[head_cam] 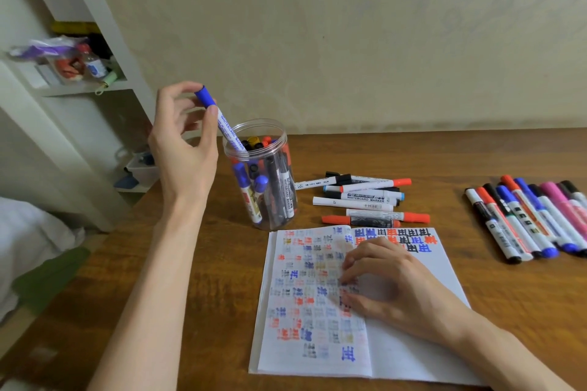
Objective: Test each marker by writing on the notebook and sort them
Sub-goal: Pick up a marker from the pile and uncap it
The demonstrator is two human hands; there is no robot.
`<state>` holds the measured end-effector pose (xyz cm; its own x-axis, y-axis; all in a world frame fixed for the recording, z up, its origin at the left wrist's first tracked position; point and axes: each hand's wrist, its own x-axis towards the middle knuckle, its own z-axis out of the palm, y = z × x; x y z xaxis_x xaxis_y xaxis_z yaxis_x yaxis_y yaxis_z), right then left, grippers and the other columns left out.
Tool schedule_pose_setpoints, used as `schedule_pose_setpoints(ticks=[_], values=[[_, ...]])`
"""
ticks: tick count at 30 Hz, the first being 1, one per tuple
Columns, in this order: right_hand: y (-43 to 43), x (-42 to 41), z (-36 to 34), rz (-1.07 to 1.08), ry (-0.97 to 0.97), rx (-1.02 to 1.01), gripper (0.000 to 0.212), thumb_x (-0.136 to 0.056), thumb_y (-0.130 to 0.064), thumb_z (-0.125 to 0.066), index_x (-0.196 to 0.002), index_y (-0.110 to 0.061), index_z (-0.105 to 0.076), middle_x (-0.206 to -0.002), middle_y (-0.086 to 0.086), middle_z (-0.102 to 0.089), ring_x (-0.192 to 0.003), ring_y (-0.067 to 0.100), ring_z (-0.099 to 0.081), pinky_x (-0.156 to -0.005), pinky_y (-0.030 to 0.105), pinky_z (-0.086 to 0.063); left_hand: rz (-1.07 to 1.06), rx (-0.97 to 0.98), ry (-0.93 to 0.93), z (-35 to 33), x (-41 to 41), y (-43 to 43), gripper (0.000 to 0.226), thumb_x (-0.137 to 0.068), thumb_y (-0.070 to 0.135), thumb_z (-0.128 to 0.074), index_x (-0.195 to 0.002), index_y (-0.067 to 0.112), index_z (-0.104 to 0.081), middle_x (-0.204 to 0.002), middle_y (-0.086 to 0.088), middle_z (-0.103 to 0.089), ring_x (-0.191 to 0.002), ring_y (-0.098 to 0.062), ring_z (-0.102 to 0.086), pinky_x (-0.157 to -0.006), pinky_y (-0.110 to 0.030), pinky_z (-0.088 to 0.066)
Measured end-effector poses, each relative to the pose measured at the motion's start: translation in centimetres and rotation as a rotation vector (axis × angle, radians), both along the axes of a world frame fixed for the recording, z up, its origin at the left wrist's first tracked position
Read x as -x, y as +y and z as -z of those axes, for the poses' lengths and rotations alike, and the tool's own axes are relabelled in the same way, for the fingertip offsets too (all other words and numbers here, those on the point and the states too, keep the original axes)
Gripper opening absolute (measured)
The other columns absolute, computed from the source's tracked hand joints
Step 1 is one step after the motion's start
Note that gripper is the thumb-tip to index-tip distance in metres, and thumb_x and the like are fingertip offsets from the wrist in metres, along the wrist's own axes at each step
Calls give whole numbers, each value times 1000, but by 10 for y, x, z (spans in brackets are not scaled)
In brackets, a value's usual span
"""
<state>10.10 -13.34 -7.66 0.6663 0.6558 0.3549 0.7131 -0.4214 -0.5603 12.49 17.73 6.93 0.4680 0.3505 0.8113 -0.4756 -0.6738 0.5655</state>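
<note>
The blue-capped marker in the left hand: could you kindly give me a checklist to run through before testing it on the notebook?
1. Grip of left hand on blue-capped white marker: ok.
2. Marker clear of clear plastic jar: not ok, lower end inside the rim.
3. Its blue cap removed: not ok, on.
4. Steadying of open white notebook by right hand: ok.
5. Blank space on right page: ok.
6. Ink flows: cannot tell.

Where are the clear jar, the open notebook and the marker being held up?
clear jar (254, 120), head view, on its far rim.
notebook (400, 359), head view, on the blank right page.
blue marker (205, 97), head view, on its cap.
</note>
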Motion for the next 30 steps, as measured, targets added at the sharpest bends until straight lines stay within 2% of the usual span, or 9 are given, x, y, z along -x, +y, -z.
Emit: schedule_pose_setpoints(ticks=[5,8,13,15,19,21,25,30], values=[[-1,0,0,7,19,6,22,-91,-54,-76,-104,-36,-78,-116,-29,-64,-118,3,-58,-100,30,-47,16,-59,156,12,-1,2,29,-97,8,-69,-124,11,-58,-111,1,-70,-103,-7,-69,-90,-24,-58],[-1,0,-1,6,24,18,23,-90,-53,-76,-105,-35,-79,-117,-28,-64,-119,3,-57,-101,29,-46,-46,-142,236,21,1,1,24,-100,12,-65,-124,16,-62,-113,4,-72,-107,-5,-69,-92,-26,-58],[-2,1,-3,4,35,37,26,-90,-55,-75,-107,-35,-79,-119,-28,-64,-121,-1,-54,-103,26,-45,-137,-377,264,28,7,2,22,-104,19,-50,-117,17,-68,-106,2,-72,-103,-15,-66,-91,-48,-57],[-2,1,-4,1,40,42,26,-91,-55,-75,-108,-35,-79,-119,-28,-64,-122,-1,-53,-103,25,-44,-119,-414,287,31,9,1,29,-101,21,-46,-119,15,-69,-109,2,-71,-105,-14,-61,-100,-52,-50],[-2,1,-3,6,36,26,25,-90,-53,-76,-106,-34,-79,-117,-26,-65,-120,2,-55,-103,25,-44,-156,-517,332,41,4,-4,41,-99,37,-48,-124,11,-67,-127,-6,-64,-121,-22,-57,-108,-46,-43],[-2,1,-2,7,32,20,24,-90,-52,-77,-105,-34,-79,-117,-26,-65,-120,2,-55,-103,26,-43,-215,-541,341,44,0,-4,49,-97,50,-54,-122,10,-67,-130,-9,-56,-126,-24,-50,-104,-42,-46],[-1,0,-1,6,34,19,25,-91,-55,-75,-106,-35,-79,-118,-28,-64,-121,1,-54,-102,27,-44,-234,-523,374,43,-1,-2,68,-84,75,-62,-109,12,-68,-132,-7,-51,-125,-22,-50,-91,-40,-53],[-2,0,-1,5,35,22,26,-92,-56,-74,-107,-36,-79,-118,-28,-64,-122,2,-54,-102,28,-44,-260,-479,436,37,0,-8,75,-72,80,-63,-99,10,-70,-137,-8,-50,-129,-25,-50,-89,-38,-50]])
